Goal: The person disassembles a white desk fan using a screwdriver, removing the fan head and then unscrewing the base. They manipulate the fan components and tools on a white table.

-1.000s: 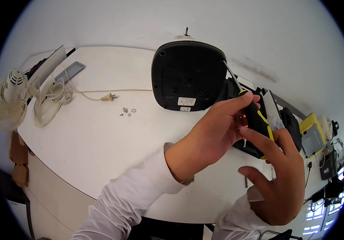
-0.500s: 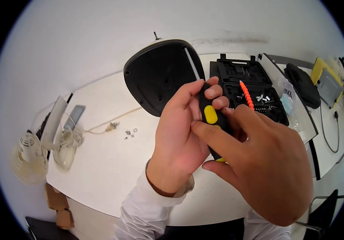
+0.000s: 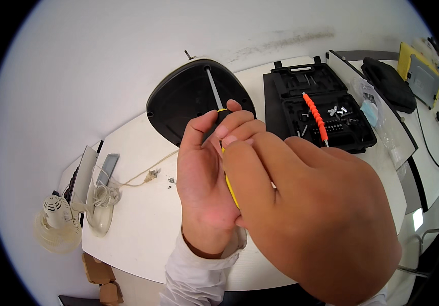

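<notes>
A screwdriver point(image 3: 213, 89) with a black and yellow handle slants away from me, its metal shaft reaching a hole near the top of a black rounded base point(image 3: 176, 99). The base stands tilted up at the far side of the table, its underside toward me, with a short threaded stud point(image 3: 187, 54) behind its upper edge. My left hand point(image 3: 201, 178) curls its fingers around the front of the handle, palm partly facing up. My right hand point(image 3: 316, 214) grips the rear of the handle and hides much of it. Whether the tip sits on a screw, I cannot tell.
At the right back lies an open black tool case point(image 3: 326, 107) with bits and an orange flexible shaft point(image 3: 315, 116). Small metal hardware point(image 3: 171, 181) and a plugged cord point(image 3: 151, 175) lie left of my hands. A small fan point(image 3: 58, 219) stands at the far left.
Both hands and the screwdriver have shifted left in view, and the right hand has turned further over the handle. The view has also moved a little. The shaft stays at the same hole.
</notes>
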{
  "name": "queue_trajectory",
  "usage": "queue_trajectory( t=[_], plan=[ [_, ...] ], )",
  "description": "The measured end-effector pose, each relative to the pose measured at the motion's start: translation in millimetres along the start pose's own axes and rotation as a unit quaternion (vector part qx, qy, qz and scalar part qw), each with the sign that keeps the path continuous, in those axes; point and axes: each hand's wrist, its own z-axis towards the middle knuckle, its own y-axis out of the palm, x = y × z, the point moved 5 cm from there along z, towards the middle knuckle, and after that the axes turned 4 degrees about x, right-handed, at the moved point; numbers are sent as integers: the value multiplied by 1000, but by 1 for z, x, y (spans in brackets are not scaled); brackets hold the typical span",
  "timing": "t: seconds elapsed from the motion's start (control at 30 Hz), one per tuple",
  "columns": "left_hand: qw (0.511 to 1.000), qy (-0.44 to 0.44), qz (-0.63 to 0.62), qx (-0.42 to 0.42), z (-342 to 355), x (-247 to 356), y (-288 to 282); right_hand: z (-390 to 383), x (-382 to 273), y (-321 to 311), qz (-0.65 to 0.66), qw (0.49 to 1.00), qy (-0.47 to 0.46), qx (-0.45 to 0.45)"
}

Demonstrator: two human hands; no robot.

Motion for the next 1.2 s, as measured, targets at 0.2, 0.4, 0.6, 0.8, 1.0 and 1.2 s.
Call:
queue_trajectory(
  t=[0.2,0.4,0.6,0.8,1.0,1.2],
  plan=[
    [999,-12,-3,31,5,-4,5,-7,5,-6,-3,1000,9,13],
    [999,-19,-29,-11,1,2,4,-4,-1,-6,20,1000,-1,23],
    [999,-25,-35,-11,5,-1,2,-3,1,-4,16,999,4,31],
    [999,-41,-16,-5,1,-8,9,2,7,-1,9,999,8,46],
    [997,-52,25,-54,0,6,-4,6,3,2,16,999,-4,44],
    [998,-50,37,5,1,-6,2,4,7,-5,-9,999,8,52]
  ],
)
